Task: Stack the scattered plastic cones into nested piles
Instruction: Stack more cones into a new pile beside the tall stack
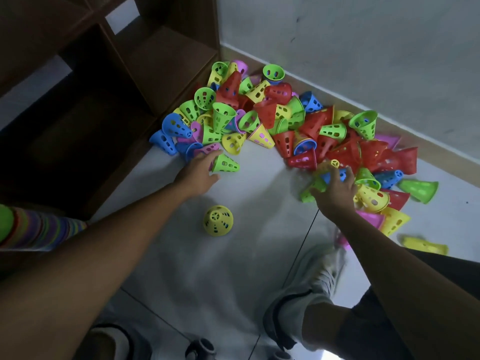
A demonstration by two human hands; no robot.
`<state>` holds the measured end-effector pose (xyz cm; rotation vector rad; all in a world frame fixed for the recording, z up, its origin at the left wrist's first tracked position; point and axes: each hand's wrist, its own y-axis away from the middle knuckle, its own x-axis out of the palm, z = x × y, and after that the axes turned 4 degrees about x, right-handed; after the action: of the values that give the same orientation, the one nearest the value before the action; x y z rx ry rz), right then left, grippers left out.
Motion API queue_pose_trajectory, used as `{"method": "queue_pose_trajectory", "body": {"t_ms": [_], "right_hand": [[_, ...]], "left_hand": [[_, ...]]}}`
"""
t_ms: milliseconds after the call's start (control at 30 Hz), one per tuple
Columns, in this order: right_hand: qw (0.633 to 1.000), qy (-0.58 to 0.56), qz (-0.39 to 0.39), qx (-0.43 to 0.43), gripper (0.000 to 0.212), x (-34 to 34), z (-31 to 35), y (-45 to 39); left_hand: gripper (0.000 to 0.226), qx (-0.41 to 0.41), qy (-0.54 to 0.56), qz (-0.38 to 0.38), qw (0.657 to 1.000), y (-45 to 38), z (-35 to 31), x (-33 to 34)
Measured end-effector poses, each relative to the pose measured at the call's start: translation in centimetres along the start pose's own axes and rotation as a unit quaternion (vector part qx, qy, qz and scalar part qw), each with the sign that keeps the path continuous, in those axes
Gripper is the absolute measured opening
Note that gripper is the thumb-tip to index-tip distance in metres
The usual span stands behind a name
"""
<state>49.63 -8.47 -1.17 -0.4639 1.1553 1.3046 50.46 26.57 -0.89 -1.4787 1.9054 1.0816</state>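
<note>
A big heap of perforated plastic cones (280, 118) in red, green, yellow, blue and pink lies on the floor against the wall. My left hand (198, 170) reaches to the heap's near left edge and its fingers close round the wide end of a green cone (226, 164) lying on its side. My right hand (335, 188) is on the heap's near right part, fingers curled over a blurred nested bunch of yellow, blue and green cones (318, 184). A lone yellow cone (218, 220) stands upright on the floor between my arms.
A dark wooden shelf unit (109, 81) stands at the left, touching the heap. A long nested, multicoloured stack of cones (36, 228) lies at the left edge. My shoes (306, 289) are at the bottom. Loose cones (424, 245) lie scattered at the right.
</note>
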Motion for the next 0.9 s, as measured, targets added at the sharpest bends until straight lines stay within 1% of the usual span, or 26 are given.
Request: {"method": "queue_pose_trajectory", "body": {"t_ms": [133, 267, 367, 433, 533, 600, 700, 767, 900], "right_hand": [[0.999, -0.018, 0.020, 0.035, 0.071, 1.0, -0.8, -0.9], [0.997, -0.046, 0.041, 0.050, 0.065, 2.1, -0.9, -2.0], [0.992, -0.075, 0.074, 0.067, 0.058, 2.6, -0.8, -2.3], [0.991, -0.081, 0.084, 0.067, 0.061, 3.1, -0.8, -2.2], [0.991, -0.083, 0.089, 0.064, 0.066, 4.2, -0.5, -1.6], [0.992, -0.074, 0.086, 0.057, 0.069, 5.0, -0.2, -1.2], [0.994, -0.062, 0.078, 0.038, 0.066, 5.8, 0.3, -0.6], [0.994, -0.073, 0.075, 0.032, 0.062, 6.3, 0.5, -0.3], [0.989, -0.119, 0.080, 0.039, 0.057, 6.4, 1.1, 0.0]], "left_hand": [[0.073, -0.021, -0.078, 0.046, 0.996, -1.3, -0.1, 0.6], [0.072, -0.036, -0.100, 0.064, 0.992, -2.3, 0.1, 1.2], [0.069, -0.034, -0.070, 0.064, 0.995, -3.0, 0.5, 1.4], [0.062, -0.028, -0.043, 0.050, 0.997, -3.3, 0.7, 1.6], [0.044, -0.042, -0.030, 0.020, 0.998, -3.2, 1.3, 2.3], [0.041, -0.058, -0.029, 0.014, 0.998, -2.7, 1.8, 2.7], [0.046, -0.069, -0.002, -0.009, 0.998, -1.7, 2.7, 3.1], [0.052, -0.069, 0.006, -0.013, 0.997, -1.0, 3.1, 3.2], [0.072, -0.072, -0.045, 0.038, 0.996, 0.5, 3.9, 2.7]]}}
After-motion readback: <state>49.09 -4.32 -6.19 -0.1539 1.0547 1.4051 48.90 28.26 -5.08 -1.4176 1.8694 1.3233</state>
